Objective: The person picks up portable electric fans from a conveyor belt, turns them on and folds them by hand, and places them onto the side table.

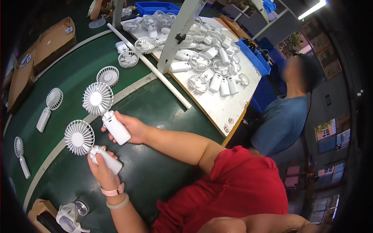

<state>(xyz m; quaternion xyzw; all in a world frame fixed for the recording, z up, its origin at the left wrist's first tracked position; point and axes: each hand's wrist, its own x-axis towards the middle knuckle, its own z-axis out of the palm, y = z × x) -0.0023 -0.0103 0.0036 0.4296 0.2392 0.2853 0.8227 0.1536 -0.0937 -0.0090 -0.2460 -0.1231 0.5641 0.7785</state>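
My left hand [101, 165], with a pink watch band and a pale bangle at the wrist, is closed around the white handle of a handheld fan [79, 138]. Just above it, my right hand [134, 130] grips the handle of a second white handheld fan [98, 99]. Both fans are tilted, their round grilles pointing up and to the left, side by side. Beyond the right hand's fan, another fan [108, 75] lies on the green conveyor belt [155, 116]. Parts of my fingers are hidden behind the handles.
More fans [54, 99] lie along the belt. A white table [237, 105] bears a heap of fans beside a metal post [176, 42] and a white tube [155, 72]. Cardboard boxes [54, 42] stand far left. A person in a blue shirt [281, 120] is at the right.
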